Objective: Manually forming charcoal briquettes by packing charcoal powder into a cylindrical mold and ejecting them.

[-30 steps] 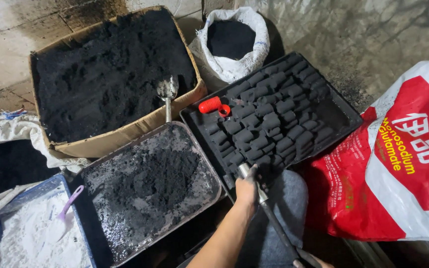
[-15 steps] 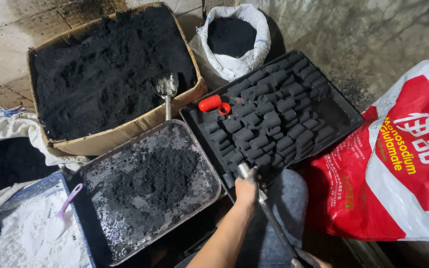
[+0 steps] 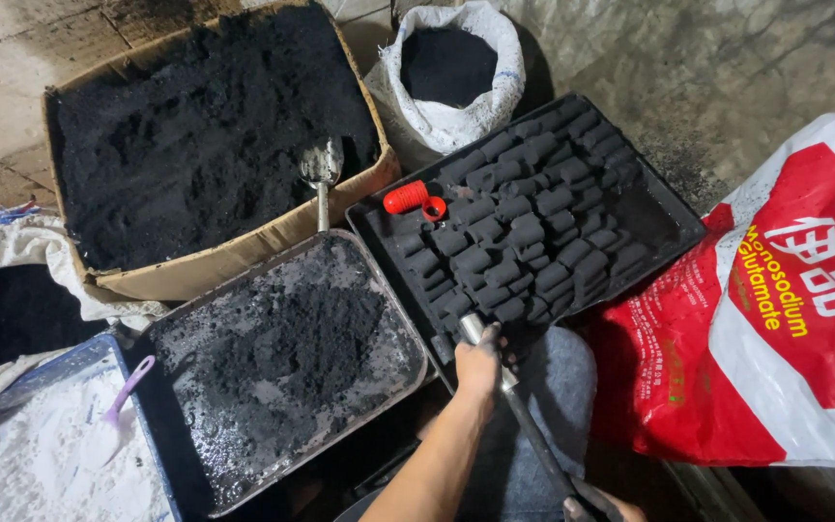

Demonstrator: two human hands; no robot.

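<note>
Gripping metal tube (image 3: 509, 387), left hand (image 3: 480, 365) fingers closed; right hand (image 3: 599, 507) cropped, grip unclear.

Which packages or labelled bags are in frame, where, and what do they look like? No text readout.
Red and white sack: far right, bulging plastic bag, yellow and white print.
White sack: top centre, woven, open, rim rolled down, black powder inside.
Cardboard box: upper left, brown, open, full of black powder.
No signs or screens.
</note>
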